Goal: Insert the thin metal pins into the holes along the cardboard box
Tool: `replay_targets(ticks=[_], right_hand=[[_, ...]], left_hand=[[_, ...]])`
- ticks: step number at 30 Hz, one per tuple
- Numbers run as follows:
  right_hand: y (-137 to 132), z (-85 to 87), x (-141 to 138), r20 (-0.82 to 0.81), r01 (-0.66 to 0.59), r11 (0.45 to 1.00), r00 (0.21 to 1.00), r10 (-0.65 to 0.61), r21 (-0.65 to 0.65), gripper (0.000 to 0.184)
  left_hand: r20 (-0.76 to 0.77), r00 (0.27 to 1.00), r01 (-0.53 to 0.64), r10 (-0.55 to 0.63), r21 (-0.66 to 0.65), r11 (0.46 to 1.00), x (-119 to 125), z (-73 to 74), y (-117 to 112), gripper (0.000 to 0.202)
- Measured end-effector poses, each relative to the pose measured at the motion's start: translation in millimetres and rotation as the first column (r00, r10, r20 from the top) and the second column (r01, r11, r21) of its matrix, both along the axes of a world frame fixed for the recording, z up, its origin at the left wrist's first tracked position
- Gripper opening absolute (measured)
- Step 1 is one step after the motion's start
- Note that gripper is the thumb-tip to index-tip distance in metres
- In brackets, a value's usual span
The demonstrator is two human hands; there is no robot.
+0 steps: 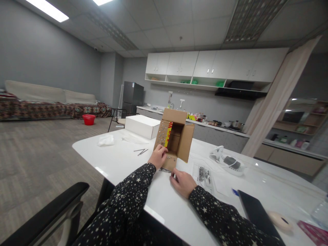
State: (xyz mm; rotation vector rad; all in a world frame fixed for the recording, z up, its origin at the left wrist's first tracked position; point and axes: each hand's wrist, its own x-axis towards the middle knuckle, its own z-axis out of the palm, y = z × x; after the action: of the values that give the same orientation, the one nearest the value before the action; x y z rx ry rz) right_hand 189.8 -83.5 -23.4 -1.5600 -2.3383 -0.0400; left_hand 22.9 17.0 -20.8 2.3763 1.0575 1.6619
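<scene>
An open cardboard box point(179, 135) lies on the white table, its opening facing me and its flaps spread. Small shiny bits dot the left flap point(161, 134) and bottom flap point(170, 163); a yellow-and-red strip point(168, 134) runs beside the opening. My left hand point(157, 157) is closed at the lower part of the left flap, its fingertips by the opening. My right hand point(183, 182) rests just below the bottom flap with curled fingers, and whatever is between them is hidden. Thin metal pieces point(166, 170) lie at that flap's edge, between the hands.
A white box point(142, 125) stands behind on the left, with loose nails point(142, 151) nearer. To the right are a clear bag of metal parts point(204, 175), a white corded device point(230, 163), a dark tablet-like slab point(257, 215) and a beige rounded object point(279, 220). A chair armrest point(48, 212) is at lower left.
</scene>
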Motion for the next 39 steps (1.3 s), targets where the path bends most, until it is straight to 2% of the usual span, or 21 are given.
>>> replay_targets(ticks=[8, 11, 17, 22, 30, 39], right_hand=[[2, -0.7, 0, 0.010, 0.006, 1.000, 1.000, -0.006, 0.000, 0.012], [2, 0.0, 1, 0.015, 0.008, 1.000, 1.000, -0.008, -0.009, 0.013], [2, 0.9, 0, 0.024, 0.021, 1.000, 0.999, -0.021, -0.019, 0.014], [3, 0.6, 0, 0.021, 0.016, 1.000, 1.000, -0.015, -0.021, 0.014], [3, -0.4, 0, 0.021, 0.009, 1.000, 1.000, -0.009, -0.008, 0.013], [1, 2.0, 0, 0.019, 0.003, 1.000, 1.000, -0.003, -0.004, 0.011]], left_hand=[[0.127, 0.992, 0.011, -0.026, 0.111, 0.994, -1, 9.9, -7, 0.018], [0.126, 0.991, 0.035, -0.051, 0.128, 0.991, 0, 12.0, -11, 0.019], [-0.035, 0.988, 0.156, -0.153, 0.088, 0.984, 4, 6.5, -17, 0.019], [-0.156, 0.968, 0.204, -0.197, 0.031, 0.978, 6, 0.8, -18, 0.018], [-0.343, 0.932, 0.099, -0.120, -0.078, 0.992, 3, -3.8, -16, 0.020], [-0.583, 0.811, 0.000, -0.050, -0.086, 0.996, 1, 6.9, -27, 0.017]])
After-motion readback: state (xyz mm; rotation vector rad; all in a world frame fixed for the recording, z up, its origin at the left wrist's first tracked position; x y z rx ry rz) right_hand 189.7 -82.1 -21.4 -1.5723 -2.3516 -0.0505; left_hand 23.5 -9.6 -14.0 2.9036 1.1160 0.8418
